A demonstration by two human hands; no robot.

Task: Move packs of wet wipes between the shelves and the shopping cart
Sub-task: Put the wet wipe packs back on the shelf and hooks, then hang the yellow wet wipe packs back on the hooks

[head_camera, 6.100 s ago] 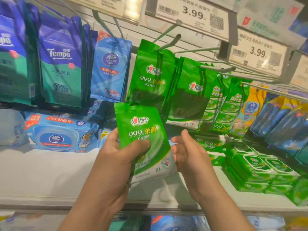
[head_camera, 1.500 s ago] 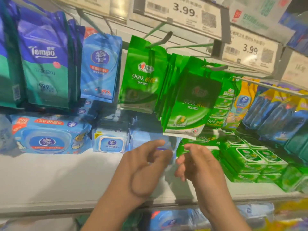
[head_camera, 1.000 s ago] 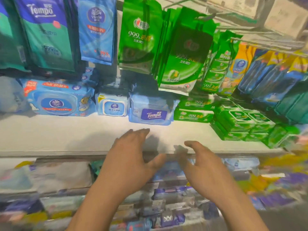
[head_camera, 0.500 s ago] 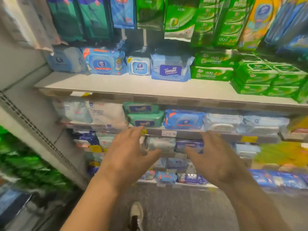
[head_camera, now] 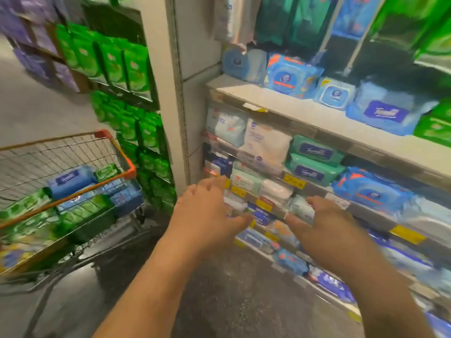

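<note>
Hands hung empty before the shelves [head_camera: 317,118]: the left hand [head_camera: 207,215] and right hand [head_camera: 327,225] were spread wide, palms down, holding nothing. Packs of wet wipes [head_camera: 70,181] lay in the shopping cart [head_camera: 114,147] at left; more lined the shelves.

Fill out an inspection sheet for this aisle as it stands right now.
Surface: grey speckled floor, bare where visible.
Job's things: blue and green wet wipe packs piled in the orange-rimmed wire shopping cart; more packs on the white store shelves.
Clutter: nothing seen.
Grippers: left hand and right hand both open, empty, held in front of the lower shelves.
Cables: nothing seen.
Surroundings: green hanging packs on the next rack; yellow price tags; view motion-blurred.
</note>
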